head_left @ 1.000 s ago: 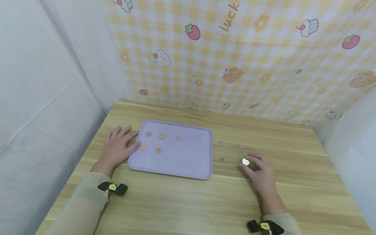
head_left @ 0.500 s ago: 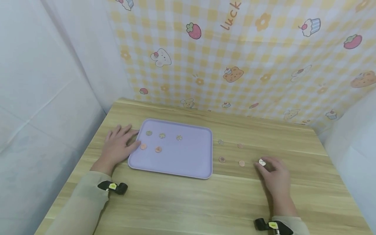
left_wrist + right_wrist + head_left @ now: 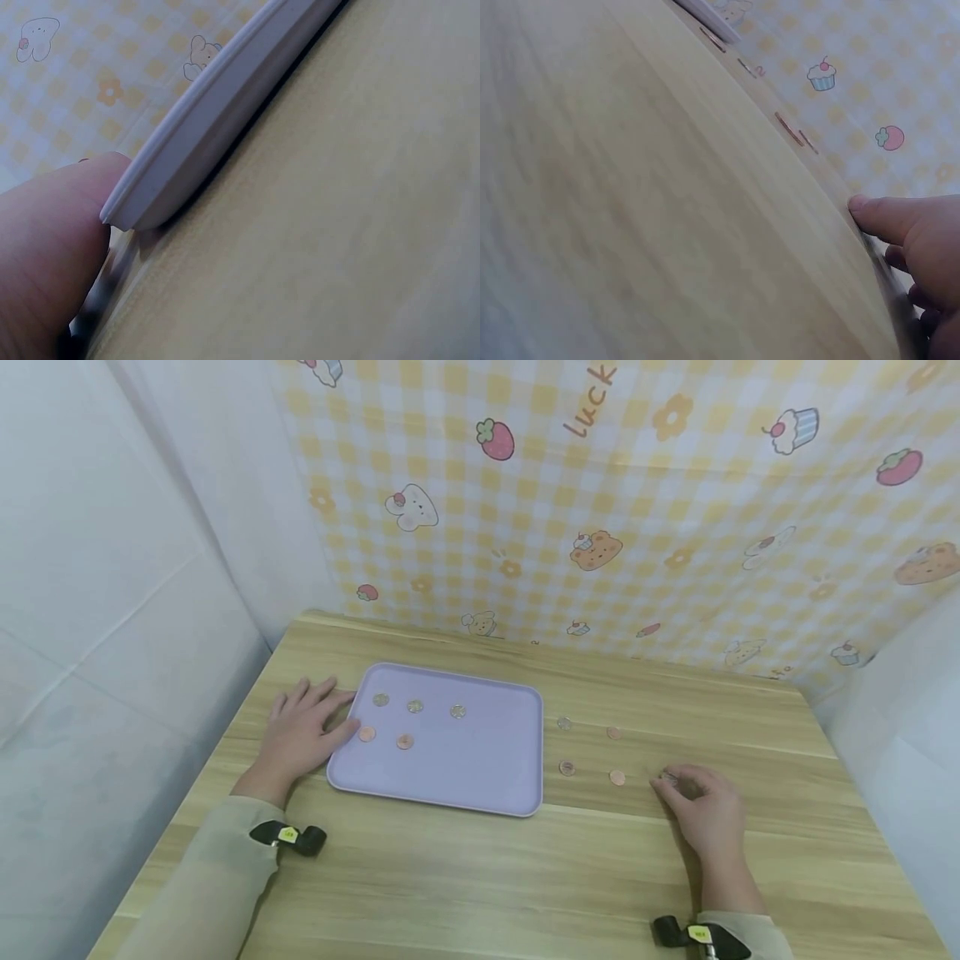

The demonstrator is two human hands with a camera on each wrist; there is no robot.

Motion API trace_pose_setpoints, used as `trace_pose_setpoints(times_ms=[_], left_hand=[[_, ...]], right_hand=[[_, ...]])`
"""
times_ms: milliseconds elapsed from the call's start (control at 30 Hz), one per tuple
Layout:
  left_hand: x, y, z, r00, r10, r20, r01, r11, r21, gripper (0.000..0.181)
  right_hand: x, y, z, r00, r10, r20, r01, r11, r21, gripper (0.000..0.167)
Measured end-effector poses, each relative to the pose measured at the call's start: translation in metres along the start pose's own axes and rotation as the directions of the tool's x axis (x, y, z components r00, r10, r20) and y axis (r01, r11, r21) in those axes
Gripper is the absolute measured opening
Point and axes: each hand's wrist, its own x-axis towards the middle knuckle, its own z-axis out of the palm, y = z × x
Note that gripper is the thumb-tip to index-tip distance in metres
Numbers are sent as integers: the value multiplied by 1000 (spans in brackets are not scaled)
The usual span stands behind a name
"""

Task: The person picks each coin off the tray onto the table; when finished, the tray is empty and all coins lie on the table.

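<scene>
My left hand lies on the table with fingers spread, at the left edge of a lilac tray. Its thumb reaches over the tray's rim, also visible in the left wrist view. In the tray lie several coins: a row of silver ones, such as this silver coin, and two copper ones, such as this copper coin. My right hand, low at the table right of the tray, pinches a silver coin between thumb and fingertips; the fingers partly hide it.
Between tray and right hand, several loose coins lie on the wooden table: a silver coin, a reddish coin, a dark copper coin and a bright copper coin. A checked cloth hangs behind.
My right hand has moved right with the silver coin, uncovering the bright copper coin. Over the last half second the coin has tilted between its fingers. The left hand and tray stay put.
</scene>
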Motion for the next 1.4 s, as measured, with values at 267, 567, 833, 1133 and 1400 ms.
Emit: trace_pose_setpoints(times_ms=[267, 567, 833, 1133, 1400], left_hand=[[0, 1, -1, 1000, 7, -10, -7, 1000, 1, 61], [-1, 1, -2, 1000, 0, -3, 0, 1000, 0, 61], [0, 2, -1, 1000, -2, 2, 2, 1000, 2, 61], [-1, 4, -1, 1000, -6, 15, 6, 1000, 6, 62], [0, 3, 0, 1000, 1, 5, -1, 1000, 6, 61]], right_hand=[[2, 0, -3, 999, 19, 45, -19, 1000, 0, 27], [2, -5, -5, 999, -37, 31, 37, 999, -14, 25], [1, -6, -7, 998, -21, 63, 23, 999, -24, 26], [-1, -5, -7, 998, -48, 44, 49, 999, -15, 24], [0, -1, -2, 998, -68, -20, 68, 998, -3, 21]])
